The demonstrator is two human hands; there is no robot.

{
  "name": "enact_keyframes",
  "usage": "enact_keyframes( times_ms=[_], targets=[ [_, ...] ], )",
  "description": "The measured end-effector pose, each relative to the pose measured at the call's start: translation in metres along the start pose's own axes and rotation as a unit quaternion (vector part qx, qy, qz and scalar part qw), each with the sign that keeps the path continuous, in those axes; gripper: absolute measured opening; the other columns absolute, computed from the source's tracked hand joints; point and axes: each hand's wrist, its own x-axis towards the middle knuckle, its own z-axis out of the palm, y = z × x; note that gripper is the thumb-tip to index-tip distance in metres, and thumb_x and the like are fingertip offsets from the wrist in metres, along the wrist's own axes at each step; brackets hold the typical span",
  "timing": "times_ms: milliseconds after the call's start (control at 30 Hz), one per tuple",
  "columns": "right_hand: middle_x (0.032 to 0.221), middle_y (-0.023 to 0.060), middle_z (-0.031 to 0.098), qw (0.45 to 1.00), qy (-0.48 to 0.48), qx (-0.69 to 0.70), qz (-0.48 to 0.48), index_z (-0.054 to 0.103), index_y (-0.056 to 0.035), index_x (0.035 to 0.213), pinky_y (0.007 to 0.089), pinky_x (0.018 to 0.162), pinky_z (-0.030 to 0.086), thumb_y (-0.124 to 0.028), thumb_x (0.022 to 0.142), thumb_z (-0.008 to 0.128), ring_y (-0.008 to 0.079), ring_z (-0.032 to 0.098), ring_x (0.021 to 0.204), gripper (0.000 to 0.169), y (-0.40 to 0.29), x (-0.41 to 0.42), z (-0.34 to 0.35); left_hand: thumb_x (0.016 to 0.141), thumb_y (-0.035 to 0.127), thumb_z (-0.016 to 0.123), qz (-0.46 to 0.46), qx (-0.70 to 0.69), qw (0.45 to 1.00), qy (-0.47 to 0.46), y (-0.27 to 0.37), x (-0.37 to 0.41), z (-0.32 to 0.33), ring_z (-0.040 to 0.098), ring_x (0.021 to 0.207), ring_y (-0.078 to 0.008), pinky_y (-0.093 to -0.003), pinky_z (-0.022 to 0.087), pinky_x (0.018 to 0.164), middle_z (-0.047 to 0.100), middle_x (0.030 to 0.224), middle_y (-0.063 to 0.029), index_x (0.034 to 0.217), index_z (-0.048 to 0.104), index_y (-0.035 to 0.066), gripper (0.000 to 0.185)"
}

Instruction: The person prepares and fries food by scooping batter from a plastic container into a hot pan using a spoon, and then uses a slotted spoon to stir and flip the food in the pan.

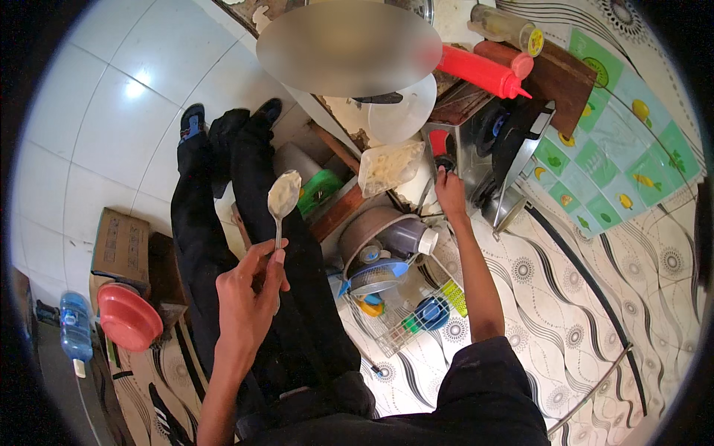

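My left hand (248, 292) holds a metal spoon (285, 195) upright by its handle, its bowl heaped with a pale creamy substance. With my right arm stretched out, my right hand (450, 192) has its fingers on the black control knob (444, 163) of a metal gas stove (463, 139). A dark pan (510, 148) with a shiny outer side is tipped on the stove. Beside my right hand is a translucent plastic container (390, 167) smeared with pale residue. Beyond it lies a white plate (404, 117), partly covered by a blurred patch.
A red squeeze bottle (482, 71) and a glass jar (507, 29) lie near a brown board (563, 89). Below the counter are a large basin (362, 228) and a wire dish rack (418, 326). A black hose (591, 290) curves at right. Left are a cardboard box (120, 245) and red bowls (129, 320).
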Motion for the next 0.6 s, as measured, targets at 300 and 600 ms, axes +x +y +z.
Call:
enact_keyframes(
  times_ms=[300, 600],
  targets=[
    [0.048, -0.0006, 0.044, 0.947, -0.084, 0.309, 0.018, 0.066, -0.004, 0.082, 0.0268, 0.045, 0.035, -0.049, 0.095, 0.041, 0.0069, 0.044, 0.046, 0.053, -0.057, -0.091, -0.016, 0.09, 0.01, 0.056, 0.068, 0.046, 0.997, -0.011, 0.027, -0.025, 0.032, 0.061, 0.052, -0.0122, -0.0276, 0.044, 0.048, 0.06, 0.058, -0.0086, 0.102, 0.06, 0.001, 0.016],
    [0.113, 0.0129, 0.057, 0.554, -0.204, 0.787, 0.181, 0.054, 0.003, 0.112, 0.032, 0.091, 0.04, -0.024, 0.098, 0.04, 0.0194, 0.052, 0.108, 0.033, -0.138, -0.212, -0.044, 0.086, 0.01, 0.058, 0.24, 0.269, 0.924, -0.125, 0.02, -0.01, 0.13, 0.061, 0.059, -0.0341, -0.0405, 0.048, 0.051, 0.06, 0.067, -0.0173, 0.098, 0.052, 0.002, 0.015]
  ],
)
